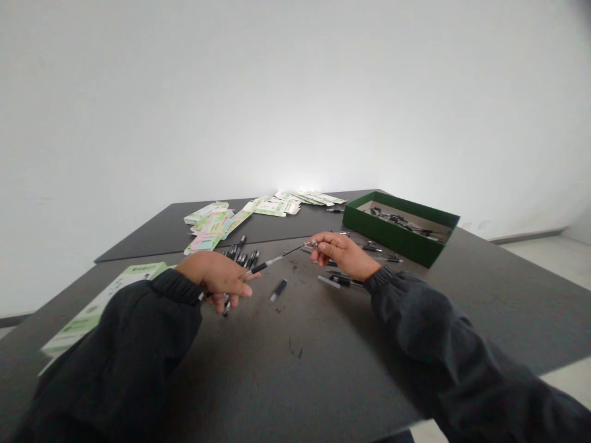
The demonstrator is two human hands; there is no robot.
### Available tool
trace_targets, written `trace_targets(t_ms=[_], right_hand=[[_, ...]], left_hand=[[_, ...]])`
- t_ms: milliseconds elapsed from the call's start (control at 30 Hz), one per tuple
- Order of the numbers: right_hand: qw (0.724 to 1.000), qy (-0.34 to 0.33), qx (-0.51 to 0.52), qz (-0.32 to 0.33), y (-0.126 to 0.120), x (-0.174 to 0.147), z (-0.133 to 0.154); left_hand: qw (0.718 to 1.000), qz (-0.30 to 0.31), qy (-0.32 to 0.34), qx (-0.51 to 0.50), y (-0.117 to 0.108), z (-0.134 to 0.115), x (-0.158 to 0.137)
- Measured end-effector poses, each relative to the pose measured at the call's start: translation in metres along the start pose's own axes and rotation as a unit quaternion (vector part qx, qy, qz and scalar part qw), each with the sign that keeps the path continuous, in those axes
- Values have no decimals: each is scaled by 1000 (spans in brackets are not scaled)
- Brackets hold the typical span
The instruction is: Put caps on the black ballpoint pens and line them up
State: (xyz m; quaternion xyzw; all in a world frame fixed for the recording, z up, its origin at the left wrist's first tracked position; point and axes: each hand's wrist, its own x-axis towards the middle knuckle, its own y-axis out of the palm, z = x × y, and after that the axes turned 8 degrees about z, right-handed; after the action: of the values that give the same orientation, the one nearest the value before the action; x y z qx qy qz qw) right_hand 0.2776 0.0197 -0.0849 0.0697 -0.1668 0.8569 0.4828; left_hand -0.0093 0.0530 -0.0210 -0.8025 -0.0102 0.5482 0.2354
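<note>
Pen, partly assembled, held between two hands; loose lots around

Item 1: pen barrel [259,268], clear plastic with a black section, held aslant above the tabletop [286,381]. Left hand [217,277]: grip closed round the barrel, palm down. Right hand [339,251]: grip pinched, fingertips together on the far end of a slim dark rod [295,249], perhaps a refill, lined up with the barrel. Whether it is going in or coming out, I cannot tell from here.

Progress, as I judge it: midway. This piece is unfinished; a batch of pens [401,221] lies in the green box [388,234], while more loose pens [344,281] remain beside the right hand.

Also listed: one cap-like piece, dark with a clear end [278,290]; dark cylindrical pieces bunched near the left hand [240,249]; smooth printed cartons [272,206], green and white, seemingly flattened. Tabletop: matt, dark, scuffed. Box: stiff-walled, rectangular, lidless, pale inside.
</note>
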Motion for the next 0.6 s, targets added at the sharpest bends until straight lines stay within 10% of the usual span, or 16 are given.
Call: trace_targets(t_ms=[600], right_hand=[[962, -9, 269, -38, 14, 1, 10]], left_hand=[[1000, 8, -3, -10, 2, -2, -1]])
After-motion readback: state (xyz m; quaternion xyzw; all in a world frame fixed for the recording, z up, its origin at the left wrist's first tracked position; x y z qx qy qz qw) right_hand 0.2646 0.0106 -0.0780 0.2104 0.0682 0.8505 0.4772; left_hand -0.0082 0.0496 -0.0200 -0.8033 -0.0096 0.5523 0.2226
